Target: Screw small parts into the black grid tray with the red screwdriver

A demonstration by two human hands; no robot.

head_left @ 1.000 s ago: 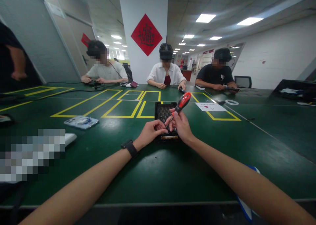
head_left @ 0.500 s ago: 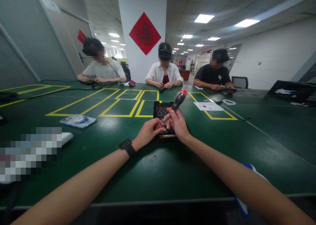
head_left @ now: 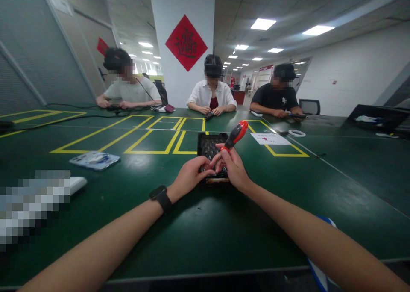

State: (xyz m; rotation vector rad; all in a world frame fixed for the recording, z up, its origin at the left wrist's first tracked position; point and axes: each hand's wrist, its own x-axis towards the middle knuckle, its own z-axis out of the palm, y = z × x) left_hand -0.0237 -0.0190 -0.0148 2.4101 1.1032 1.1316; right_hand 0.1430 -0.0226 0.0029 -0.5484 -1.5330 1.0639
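My right hand [head_left: 233, 167] grips a screwdriver [head_left: 233, 137] with a red and black handle, its handle tilted up to the right and its tip pointing down toward my left fingers. My left hand [head_left: 189, 176], with a black watch on its wrist, is pinched closed at the screwdriver's tip; what it pinches is too small to name. Both hands hover over the near end of a black tray-like device [head_left: 209, 146] lying on the green table [head_left: 205, 223].
Three people sit across the table, each handling small items. A blue-white packet [head_left: 95, 160] lies to the left, a white paper sheet [head_left: 270, 138] and a white tape ring [head_left: 297, 133] to the right. Yellow tape rectangles mark the tabletop. A blue-white object [head_left: 317, 266] sits under my right forearm.
The screwdriver handle dipped and rose again, ending tilted further right. My hands stayed together over the black device. The view shifted slightly, and a person at the far left left the picture.
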